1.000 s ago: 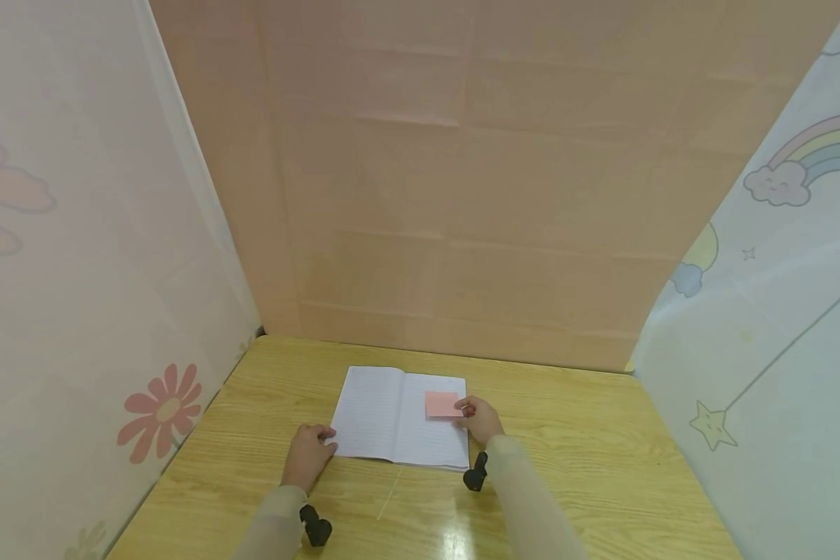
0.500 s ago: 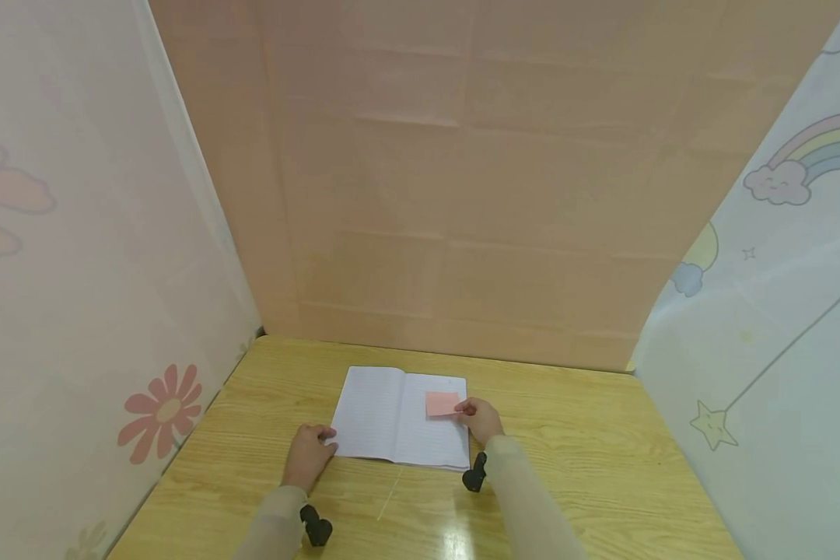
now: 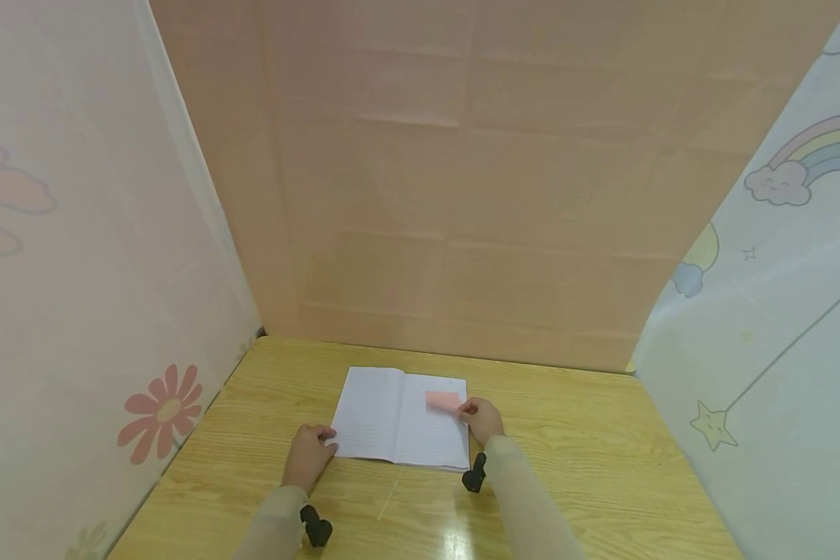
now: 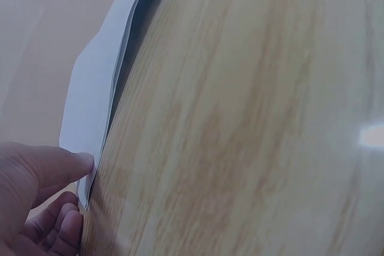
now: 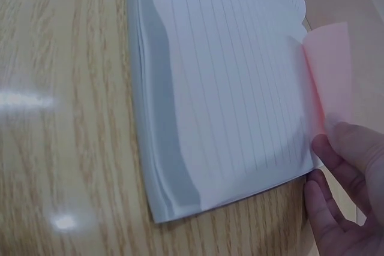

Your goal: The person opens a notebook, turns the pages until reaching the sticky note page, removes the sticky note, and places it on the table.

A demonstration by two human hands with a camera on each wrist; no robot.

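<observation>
An open notebook (image 3: 365, 420) with ruled white pages lies on the wooden table. At its lower left corner is my left hand (image 3: 309, 455), thumb on the page and curled fingers at the edge, as the left wrist view shows; whether any finger reaches underneath is hard to see. My right hand (image 3: 483, 420), at the right page's outer edge, pinches a pink sticky note (image 3: 442, 400) between thumb and forefinger. In the right wrist view the sticky note (image 5: 333, 64) curls up from the page, while its far side stays down near the paper.
The wooden table (image 3: 574, 467) extends around the notebook. A tan sheet (image 3: 448, 194) hangs behind it, and patterned white sheets stand on the left (image 3: 98, 233) and right (image 3: 777, 311). Each wrist carries a small black device.
My right hand has lifted the near right corner of the sticky note, folding it up and away from me. The left hand and the notebook have stayed in place.
</observation>
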